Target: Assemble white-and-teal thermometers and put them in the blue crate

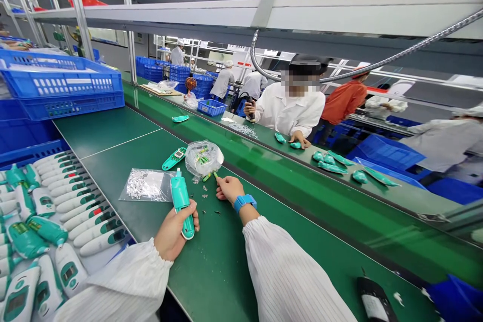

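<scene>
Teal device (180,193) ×1, L hand (174,229); prob. 1 batt. (215,175), R hand (231,190)

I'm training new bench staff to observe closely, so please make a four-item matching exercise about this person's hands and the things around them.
1. Left hand
2. Right hand
3. Blue wristband
4. Flat clear bag

A. Around the right wrist
B. Contains small whitish parts
C. Fingertips at a small green cylinder
D. Holding a teal-and-white handheld device

Pairs: 1-D, 2-C, 3-A, 4-B
</scene>
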`<state>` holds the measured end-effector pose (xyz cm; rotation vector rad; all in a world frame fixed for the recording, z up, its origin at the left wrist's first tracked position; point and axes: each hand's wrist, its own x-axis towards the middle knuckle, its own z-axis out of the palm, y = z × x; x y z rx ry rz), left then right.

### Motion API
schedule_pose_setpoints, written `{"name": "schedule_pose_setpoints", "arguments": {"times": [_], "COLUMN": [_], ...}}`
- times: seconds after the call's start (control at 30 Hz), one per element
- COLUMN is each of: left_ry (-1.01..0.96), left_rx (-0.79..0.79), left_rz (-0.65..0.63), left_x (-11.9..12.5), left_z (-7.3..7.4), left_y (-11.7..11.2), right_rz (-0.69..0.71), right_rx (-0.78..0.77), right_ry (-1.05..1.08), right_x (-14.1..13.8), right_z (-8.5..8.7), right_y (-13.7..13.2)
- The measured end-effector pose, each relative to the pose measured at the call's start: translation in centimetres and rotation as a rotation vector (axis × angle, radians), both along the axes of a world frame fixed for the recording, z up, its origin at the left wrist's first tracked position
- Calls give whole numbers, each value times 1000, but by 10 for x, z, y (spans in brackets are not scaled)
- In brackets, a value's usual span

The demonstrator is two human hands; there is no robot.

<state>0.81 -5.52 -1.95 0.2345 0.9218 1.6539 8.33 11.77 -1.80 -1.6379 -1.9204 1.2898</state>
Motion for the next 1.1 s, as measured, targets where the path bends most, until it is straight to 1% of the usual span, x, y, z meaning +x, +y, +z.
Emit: {"name": "schedule_pose_setpoints", "arguments": {"times": [0.13,0.27,0.43,0.5,0.6,0.7,0.8,0.9,1.0,1.03,1.1], "left_ry": [-15,-14,3,21,69,131,186,211,214,220,247], "left_rx": [-13,-13,-23,-35,-43,-31,-4,46,101,110,105], "left_rz": [17,20,31,14,-69,-115,-92,-67,-26,11,128], "left_x": [0,0,1,2,2,2,1,0,-3,-6,-13], "left_z": [-2,0,1,1,1,2,4,5,6,6,5], "left_y": [0,1,-1,0,11,34,58,70,64,60,52], "right_rz": [23,41,25,27,54,85,83,118,261,304,347], "right_rx": [14,24,16,11,-12,-38,-20,-12,-100,-127,-141], "right_ry": [1,54,114,146,217,302,367,384,376,381,420], "right_x": [9,15,29,33,31,24,27,43,55,55,48], "right_z": [3,4,1,-1,0,5,9,7,3,2,-1], "right_y": [-6,-11,-14,-16,-18,-17,-19,-31,-47,-51,-55]}}
